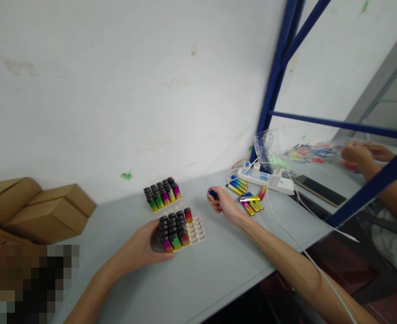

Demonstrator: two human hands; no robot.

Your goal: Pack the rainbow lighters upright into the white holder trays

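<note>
My left hand [147, 245] is closed around the left end of a white tray [194, 237] with round-edged slots. Upright lighters with black tops [174, 227] fill its left part, and a red lighter [188, 216] stands by the bare slots on the right. To the right of the tray, my right hand [222, 202] is raised with its fingers wrapped around a dark blue lighter [213, 194], mostly hidden in the grip. Behind the tray stands a second group of lighters [162, 193]. Loose coloured lighters [251, 203] lie right of my right hand.
A power strip [269, 180] with plugs and white cables lies at the table's back right, near a phone [320, 190]. A blue metal frame [272, 85] rises there. Cardboard boxes [56, 213] stand at left. Another person's hands [362, 153] work beyond the frame.
</note>
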